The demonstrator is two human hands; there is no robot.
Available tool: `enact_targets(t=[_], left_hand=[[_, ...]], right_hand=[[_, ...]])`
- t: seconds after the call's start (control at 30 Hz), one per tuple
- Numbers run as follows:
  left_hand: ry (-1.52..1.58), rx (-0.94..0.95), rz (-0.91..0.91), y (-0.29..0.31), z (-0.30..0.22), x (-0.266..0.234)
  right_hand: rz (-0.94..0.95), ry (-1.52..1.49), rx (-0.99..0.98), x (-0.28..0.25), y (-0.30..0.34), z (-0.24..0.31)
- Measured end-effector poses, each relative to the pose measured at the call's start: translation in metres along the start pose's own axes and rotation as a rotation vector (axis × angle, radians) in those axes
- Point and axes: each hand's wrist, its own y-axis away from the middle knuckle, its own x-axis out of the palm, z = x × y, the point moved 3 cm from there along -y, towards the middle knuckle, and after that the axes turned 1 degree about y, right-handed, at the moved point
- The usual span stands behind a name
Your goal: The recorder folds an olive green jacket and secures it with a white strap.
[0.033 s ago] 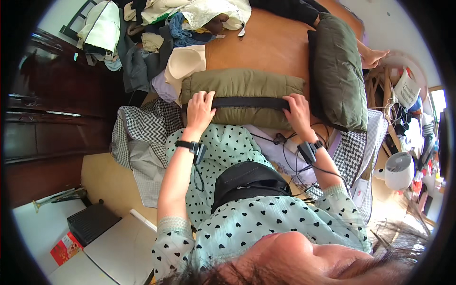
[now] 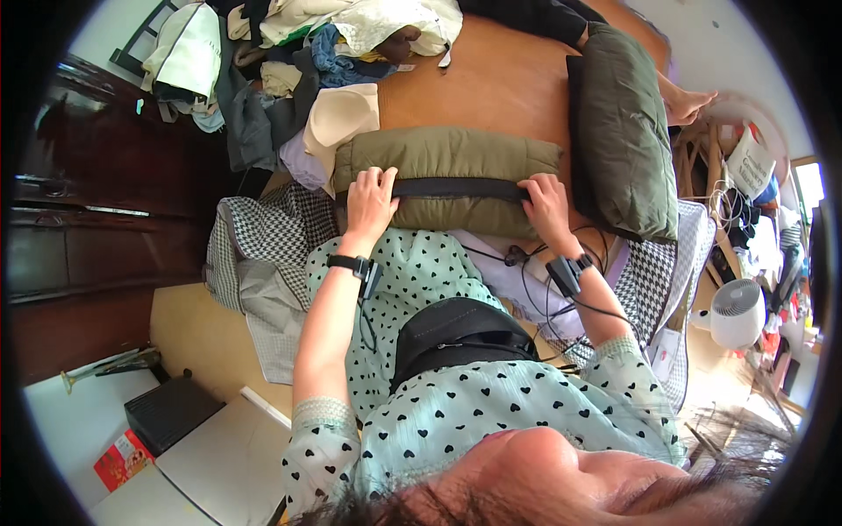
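Across my lap lies a flat, olive-green padded bundle [image 2: 456, 151], quilted like a folded puffer garment; its exact kind is unclear. A black band [image 2: 460, 188] runs along its length. At the band's left end, my left hand [image 2: 370, 203] has its fingers curled down on it. Near the right end, my right hand [image 2: 549, 209] pinches the band's edge between thumb and fingers. Both wrists carry black straps with small devices. To the right, a larger dark-green puffy bundle [image 2: 624, 131] stands beside the olive one.
Piled clothes [image 2: 351, 39] cover the far left of the brown surface [image 2: 504, 88]. A beige moulded piece [image 2: 340, 118] touches the olive bundle's left end. Black cables [image 2: 535, 272] trail by my right wrist. Another person's foot [image 2: 688, 107] shows at far right, above a white fan [image 2: 737, 316].
My right hand has shifted very slightly left along the black band. My left hand and the bundle look almost the same.
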Motion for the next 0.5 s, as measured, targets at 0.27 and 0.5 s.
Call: enact_targets(t=[0.27,0.5], left_hand=[[0.188,0.115,-0.124,0.043,0.031,0.027],[0.065,-0.096,-0.052,0.048,0.026,0.012]], right_hand=[[-0.037,-0.235,-0.247,0.018,0.038,-0.002],[0.163,-0.151,-0.154,0.015,0.041,0.0]])
